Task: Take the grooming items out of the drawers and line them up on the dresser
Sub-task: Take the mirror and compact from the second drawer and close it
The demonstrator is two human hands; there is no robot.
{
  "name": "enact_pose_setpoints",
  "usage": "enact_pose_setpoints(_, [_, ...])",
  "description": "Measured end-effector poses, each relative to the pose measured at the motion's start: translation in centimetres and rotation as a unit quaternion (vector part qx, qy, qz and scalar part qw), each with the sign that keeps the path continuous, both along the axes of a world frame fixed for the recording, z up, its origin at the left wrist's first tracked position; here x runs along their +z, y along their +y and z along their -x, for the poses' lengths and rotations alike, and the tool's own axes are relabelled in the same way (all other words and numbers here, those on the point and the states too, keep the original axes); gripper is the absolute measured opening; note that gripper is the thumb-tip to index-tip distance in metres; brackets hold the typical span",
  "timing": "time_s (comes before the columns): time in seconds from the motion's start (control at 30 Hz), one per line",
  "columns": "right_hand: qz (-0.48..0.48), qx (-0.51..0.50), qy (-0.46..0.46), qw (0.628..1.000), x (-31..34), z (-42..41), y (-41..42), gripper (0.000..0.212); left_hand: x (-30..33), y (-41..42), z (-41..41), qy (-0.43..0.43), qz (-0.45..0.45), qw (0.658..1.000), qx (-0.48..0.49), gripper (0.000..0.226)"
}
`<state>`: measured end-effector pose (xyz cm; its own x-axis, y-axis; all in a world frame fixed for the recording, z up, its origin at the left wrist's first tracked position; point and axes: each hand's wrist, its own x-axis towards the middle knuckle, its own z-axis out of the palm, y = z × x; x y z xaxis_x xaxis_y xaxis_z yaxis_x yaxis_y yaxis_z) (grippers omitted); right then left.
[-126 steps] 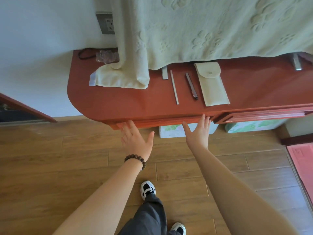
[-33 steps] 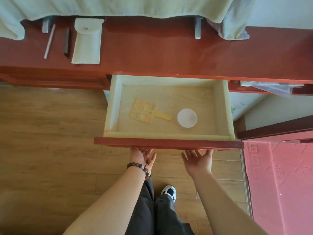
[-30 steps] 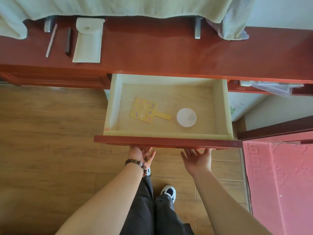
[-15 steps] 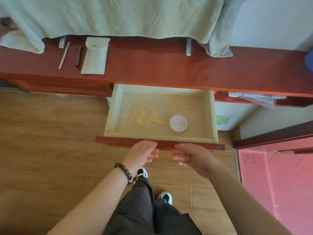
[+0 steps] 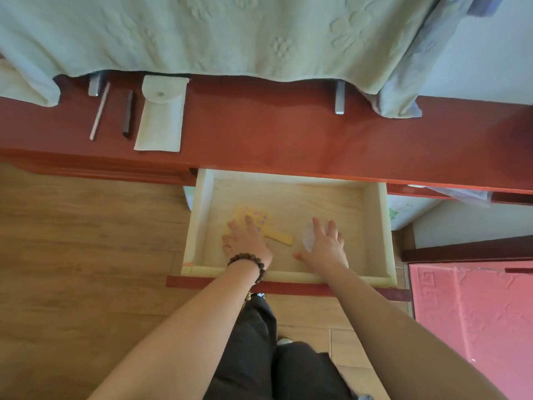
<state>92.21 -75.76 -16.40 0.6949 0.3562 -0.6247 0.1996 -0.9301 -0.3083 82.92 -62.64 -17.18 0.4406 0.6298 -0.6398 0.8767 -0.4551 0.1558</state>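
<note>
Grooming items lie in two places: some on the red table (image 5: 259, 134), two in the open drawer (image 5: 375, 226) pulled out beneath its front edge. In the drawer, a yellow paddle-shaped item (image 5: 259, 220) with purple dots lies left of centre, its handle pointing right. A pale round item (image 5: 308, 239) lies to the right of it, well apart from the handle's tip.

The left hand (image 5: 246, 241), with a bead bracelet (image 5: 249, 262) at the wrist, reaches into the drawer and lies over the near part of the yellow item. Its fingers (image 5: 249, 223) are stretched out flat across it, gripping nothing. The right hand (image 5: 324, 246) is also inside the drawer, its fingers (image 5: 317, 226) spread and straight over the round item, which shows only at the hand's left edge. Whether either hand touches its item or hovers just above it cannot be told.

On the table, at the left, three things lie side by side, each pointing front to back: a thin pale stick (image 5: 99, 111), a dark slim stick (image 5: 128, 114), and a cream pouch (image 5: 161, 114) with a snap flap. A pale green cloth (image 5: 230, 36) hangs over the table's back edge. The floor (image 5: 72, 255) is wood planks, with a pink mat (image 5: 476, 327) at the right.
</note>
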Motion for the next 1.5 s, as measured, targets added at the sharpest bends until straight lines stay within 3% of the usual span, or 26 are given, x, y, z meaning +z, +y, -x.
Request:
enact_pose_setpoints(0.17, [0.011, 0.003, -0.039, 0.999, -0.6, -0.6, 1.2, 0.078, -1.4, 1.3, -1.2, -0.035, 0.002, 0.995, -0.096, 0.076])
enact_pose_setpoints(0.3, [-0.016, 0.005, -0.046, 0.999, -0.9, -1.5, 1.8, 0.074, -1.7, 3.1, -2.0, -0.094, 0.015, 0.985, -0.143, 0.075])
enact_pose_setpoints(0.47, [-0.049, 0.008, -0.061, 0.997, -0.9, -2.0, 2.0, 0.074, -0.8, 1.0, -3.2, -0.118, -0.077, 0.990, 0.003, 0.087])
enact_pose_setpoints(0.63, [-0.070, 0.020, -0.066, 0.995, -0.8, -2.6, 1.8, 0.069, -0.8, -2.4, -4.6, -0.021, -0.064, 0.988, 0.143, 0.088])
enact_pose_setpoints(0.7, [-0.068, 0.034, -0.059, 0.995, -0.7, -3.1, 1.6, 0.071, -1.0, -2.9, -5.1, 0.000, -0.060, 0.986, 0.155, 0.087])
enact_pose_setpoints(0.93, [-0.073, 0.079, -0.045, 0.993, -0.4, -4.4, 1.0, 0.074, -1.3, -2.6, -4.9, -0.034, -0.061, 0.982, 0.178, 0.061])
enact_pose_setpoints(1.13, [-0.084, 0.108, -0.030, 0.990, -0.5, -5.0, 0.9, 0.074, -1.1, -1.2, -4.1, -0.058, 0.000, 0.928, 0.369, 0.038])
enact_pose_setpoints(1.27, [-0.094, 0.125, -0.025, 0.987, -0.4, -5.2, 1.1, 0.074, -1.1, -0.9, -3.8, -0.052, 0.026, 0.932, 0.359, 0.021])
enact_pose_setpoints(1.5, [-0.144, 0.142, -0.044, 0.978, 1.3, -5.1, 1.8, 0.074, 1.4, -0.4, -2.4, -0.110, 0.049, 0.941, 0.315, 0.023])
